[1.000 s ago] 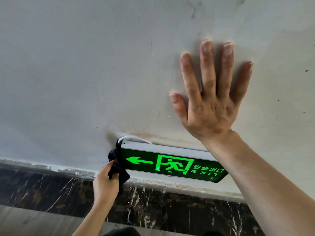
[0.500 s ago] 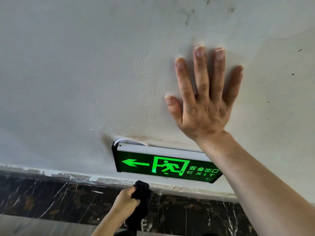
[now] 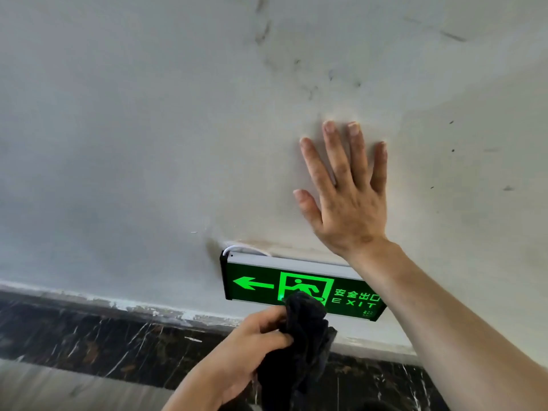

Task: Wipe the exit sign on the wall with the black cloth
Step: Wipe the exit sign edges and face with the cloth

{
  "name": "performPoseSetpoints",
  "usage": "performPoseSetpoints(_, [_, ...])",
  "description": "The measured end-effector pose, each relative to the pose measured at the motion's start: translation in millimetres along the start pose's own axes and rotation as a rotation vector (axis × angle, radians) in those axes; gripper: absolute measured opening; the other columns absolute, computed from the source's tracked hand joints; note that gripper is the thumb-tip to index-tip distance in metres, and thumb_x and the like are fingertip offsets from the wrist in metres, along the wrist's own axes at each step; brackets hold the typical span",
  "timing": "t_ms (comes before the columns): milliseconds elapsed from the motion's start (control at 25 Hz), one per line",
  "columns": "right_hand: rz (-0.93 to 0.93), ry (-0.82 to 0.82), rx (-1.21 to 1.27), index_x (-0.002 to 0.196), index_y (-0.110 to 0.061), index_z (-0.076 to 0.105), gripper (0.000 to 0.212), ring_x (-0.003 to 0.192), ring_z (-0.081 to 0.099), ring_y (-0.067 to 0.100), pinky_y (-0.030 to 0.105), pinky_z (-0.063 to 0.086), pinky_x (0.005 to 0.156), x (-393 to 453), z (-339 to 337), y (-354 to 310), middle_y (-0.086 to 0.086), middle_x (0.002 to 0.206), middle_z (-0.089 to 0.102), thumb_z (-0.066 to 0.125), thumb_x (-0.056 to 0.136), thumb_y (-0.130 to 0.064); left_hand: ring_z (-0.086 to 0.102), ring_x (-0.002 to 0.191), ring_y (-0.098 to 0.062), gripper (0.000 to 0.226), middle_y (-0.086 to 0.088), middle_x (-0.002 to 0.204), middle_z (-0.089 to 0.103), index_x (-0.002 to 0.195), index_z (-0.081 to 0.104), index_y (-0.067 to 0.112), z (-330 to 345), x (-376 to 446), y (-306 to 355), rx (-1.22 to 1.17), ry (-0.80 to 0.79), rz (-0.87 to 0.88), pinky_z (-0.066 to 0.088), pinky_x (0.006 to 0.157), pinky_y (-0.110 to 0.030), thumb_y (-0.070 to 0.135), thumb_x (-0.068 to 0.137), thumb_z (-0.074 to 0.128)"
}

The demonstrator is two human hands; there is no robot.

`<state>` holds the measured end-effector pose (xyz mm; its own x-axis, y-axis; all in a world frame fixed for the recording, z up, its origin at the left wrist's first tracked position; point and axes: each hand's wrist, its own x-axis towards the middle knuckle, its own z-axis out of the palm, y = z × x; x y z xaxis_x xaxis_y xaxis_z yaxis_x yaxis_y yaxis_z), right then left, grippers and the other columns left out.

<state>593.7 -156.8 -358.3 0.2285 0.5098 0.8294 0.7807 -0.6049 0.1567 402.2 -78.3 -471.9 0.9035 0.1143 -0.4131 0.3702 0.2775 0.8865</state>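
Left hand gripping black cloth at exit sign lower edge, right hand flat on wall

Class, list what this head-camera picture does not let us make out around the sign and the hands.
- Exit sign, lower middle: covered by the black cloth.
- Sign's right end: behind the right hand's forearm.
- Small print under EXIT: too small.
- Left hand's palm: turned away.
- Cloth's bottom: cut by the frame.
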Motion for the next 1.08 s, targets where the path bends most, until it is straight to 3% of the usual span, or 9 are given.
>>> performPoseSetpoints(160, [0.192,-0.213,0.413,0.144,-0.02,0.042,0.057,0.148,0.016,0.023,0.045,0.015,0.119,-32.7,-46.5,-24.2,0.005,0.159,0.028,0.033,0.096,-0.05,0.065,0.123,-0.031,0.045,-0.017,0.132,0.069,0.127,0.072,0.022,-1.2,-24.2,29.1,-0.124,-0.121,0.092,0.053,0.103,-0.037,0.016,0.083,0.069])
performPoseSetpoints(280, [0.375,-0.686,0.956,0.136,-0.05,0.042,0.048,0.141,0.019,-0.008,0.027,0.024,0.114,-58.8,-79.6,-30.9,-0.029,0.151,0.031,0.038,0.089,-0.06,0.062,0.127,-0.034,0.047,-0.018,0.136,0.066,0.131,0.069,0.018,-0.8,-35.3,40.9,-0.178,-0.187,0.13,0.05,0.108,-0.04,0.019,0.084,0.073])
performPoseSetpoints(400, [0.447,-0.953,1.241,0.127,-0.063,0.043,0.054,0.129,0.035,-0.015,0.02,0.033,0.104,-82.3,-97.5,-23.8,-0.042,0.137,0.041,0.059,0.076,-0.055,0.064,0.119,-0.036,0.047,-0.027,0.134,0.064,0.128,0.07,0.011,-3.0,-38.5,44.4,-0.197,-0.173,0.103,0.05,0.106,-0.043,0.019,0.082,0.074])
performPoseSetpoints(560, [0.5,-0.974,1.249,0.126,-0.061,0.045,0.071,0.128,0.042,-0.007,0.027,0.04,0.105,-106.3,-99.6,-18.9,-0.038,0.133,0.045,0.078,0.067,-0.039,0.066,0.115,-0.037,0.053,-0.029,0.13,0.066,0.125,0.07,0.004,-5.1,-34.0,39.8,-0.205,-0.103,0.038,0.057,0.094,-0.04,0.026,0.077,0.079])
performPoseSetpoints(640, [0.589,-0.92,1.217,0.123,-0.059,0.049,0.069,0.124,0.048,-0.004,0.03,0.043,0.103,-116.1,-96.3,-17.8,-0.035,0.127,0.052,0.078,0.067,-0.033,0.067,0.116,-0.036,0.057,-0.025,0.131,0.067,0.122,0.072,0.008,-6.6,-30.7,35.5,-0.248,-0.057,0.001,0.059,0.09,-0.039,0.034,0.072,0.083])
performPoseSetpoints(760, [0.748,-0.82,1.119,0.115,-0.056,0.058,0.06,0.113,0.056,-0.005,0.031,0.046,0.099,-127.1,-89.1,-16.2,-0.031,0.116,0.064,0.079,0.068,-0.025,0.063,0.125,-0.038,0.066,-0.022,0.136,0.065,0.126,0.07,0.014,-10.1,-28.5,29.9,-0.321,-0.081,-0.018,0.057,0.094,-0.043,0.046,0.071,0.089])
performPoseSetpoints(840, [0.878,-0.775,1.075,0.109,-0.051,0.064,0.053,0.105,0.06,-0.006,0.029,0.049,0.095,-131.0,-83.9,-15.0,-0.029,0.108,0.069,0.08,0.07,-0.018,0.06,0.127,-0.04,0.068,-0.024,0.138,0.063,0.129,0.068,0.014,-12.0,-25.8,25.7,-0.3,-0.081,-0.005,0.056,0.095,-0.042,0.041,0.072,0.091])
performPoseSetpoints(1000, [1.098,-0.748,1.174,0.1,-0.048,0.07,0.047,0.097,0.065,-0.003,0.022,0.051,0.082,-121.8,-87.1,-14.1,-0.022,0.1,0.073,0.076,0.075,-0.007,0.072,0.108,-0.033,0.041,-0.021,0.121,0.073,0.118,0.074,0.015,-3.6,-25.7,29.9,-0.234,0.042,-0.047,0.06,0.076,-0.031,0.016,0.078,0.085])
performPoseSetpoints(1080, [1.195,-0.759,1.238,0.098,-0.045,0.071,0.045,0.095,0.067,0.001,0.02,0.052,0.077,-109.4,-98.8,-14.1,-0.017,0.098,0.074,0.074,0.078,-0.004,0.075,0.1,-0.028,0.03,-0.018,0.113,0.077,0.111,0.078,0.014,5.6,-35.1,42.1,-0.207,0.095,-0.085,0.06,0.068,-0.027,0.015,0.081,0.074])
